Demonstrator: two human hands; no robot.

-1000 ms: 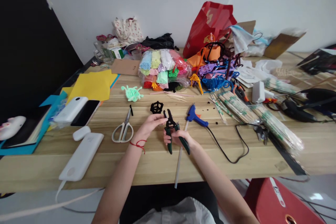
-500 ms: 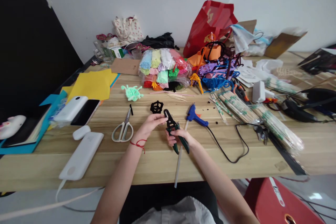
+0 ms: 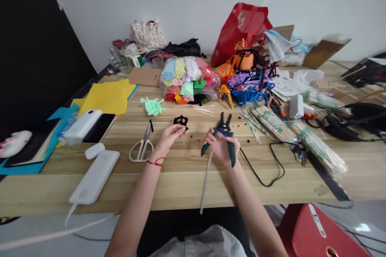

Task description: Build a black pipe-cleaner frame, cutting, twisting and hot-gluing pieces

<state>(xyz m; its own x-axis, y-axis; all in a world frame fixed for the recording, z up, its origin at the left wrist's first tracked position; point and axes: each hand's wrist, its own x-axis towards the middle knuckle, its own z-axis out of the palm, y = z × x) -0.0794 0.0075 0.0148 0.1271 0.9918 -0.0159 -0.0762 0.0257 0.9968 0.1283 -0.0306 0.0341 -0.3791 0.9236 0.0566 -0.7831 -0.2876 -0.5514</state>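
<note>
My right hand (image 3: 222, 147) holds wire-stripper pliers (image 3: 223, 123) by their dark green handles, with the jaws spread apart and pointing away from me. My left hand (image 3: 172, 135) is pinched closed on a small black piece (image 3: 186, 128), too small to make out fully. Just beyond those fingertips lies a black web-shaped frame (image 3: 180, 120), partly covered by the hand. The blue glue gun is mostly hidden behind the pliers and my right hand; its clear glue stick (image 3: 205, 182) sticks out toward me. White-handled scissors (image 3: 141, 148) lie left of my left hand.
A mint-green fuzzy figure (image 3: 152, 106) and a short black stick (image 3: 151, 125) lie at the left. Bagged pipe cleaners (image 3: 189, 78) stand behind. Bundled wooden sticks (image 3: 273, 122) are at the right, near a black cord (image 3: 279, 174). A white power bank (image 3: 95, 176) lies front left.
My right hand has moved right with the pliers, whose jaws have opened. My left hand has come away from the jaws, slightly left, with a small black piece at its fingertips.
</note>
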